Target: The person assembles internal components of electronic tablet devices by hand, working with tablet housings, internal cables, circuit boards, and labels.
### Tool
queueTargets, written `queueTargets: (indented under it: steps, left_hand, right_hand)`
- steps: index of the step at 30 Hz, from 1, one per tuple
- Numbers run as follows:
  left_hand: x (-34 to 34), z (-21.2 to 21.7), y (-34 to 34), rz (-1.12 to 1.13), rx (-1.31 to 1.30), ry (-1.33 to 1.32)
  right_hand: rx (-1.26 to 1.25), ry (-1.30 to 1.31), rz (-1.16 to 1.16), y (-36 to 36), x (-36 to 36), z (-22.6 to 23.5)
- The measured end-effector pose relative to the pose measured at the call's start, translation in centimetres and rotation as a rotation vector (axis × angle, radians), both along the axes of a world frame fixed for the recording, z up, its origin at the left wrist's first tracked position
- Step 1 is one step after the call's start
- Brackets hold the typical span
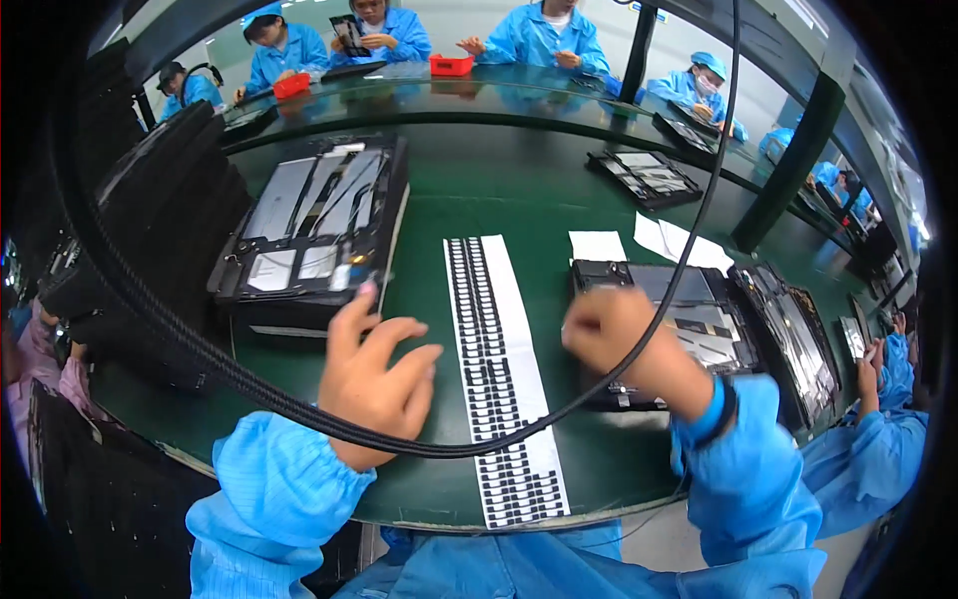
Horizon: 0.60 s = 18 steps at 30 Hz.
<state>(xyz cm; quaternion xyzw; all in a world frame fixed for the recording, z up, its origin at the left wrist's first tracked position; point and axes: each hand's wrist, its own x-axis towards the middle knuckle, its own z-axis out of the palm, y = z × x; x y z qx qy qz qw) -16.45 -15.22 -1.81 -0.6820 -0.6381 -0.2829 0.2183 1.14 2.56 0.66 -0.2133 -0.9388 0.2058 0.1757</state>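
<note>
Two bare hands are over a dark green tabletop, their wrists coming out of loose light-blue sleeves. A black braided cable droops in a loop, crossing in front of both. Between the hands runs a long white paper sheet with columns of small black stickers, its near end by the table's edge. The left hand is loosely open, fingers spread and bent, with nothing visible in it; its index fingertip is right by the near corner of a thick black-framed stack of flat devices with silvery panels on top, though I can't tell whether they touch. The right hand is curled and blurred over the left side of a black-framed flat device with silvery panels; I can't see whether it grips anything. Just right of that, a second silvery-black device lies tilted. Beyond lie white paper pieces, then another open black-framed device. At the far bench, two red plastic bins stand before co-workers in blue coats.
</note>
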Motion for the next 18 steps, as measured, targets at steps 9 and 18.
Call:
queueTargets:
  steps: [9, 18]
  left_hand:
    - [3.6, -1.5, 3.1, -0.247, -0.175, -0.14]
    - [2.9, -1.9, 2.8, -0.286, -0.16, -0.035]
  right_hand:
    - [0.44, 0.204, -0.133, -8.3, 2.7, -3.0]
    - [0.285, 0.094, -0.139, -8.9, 2.9, -3.2]
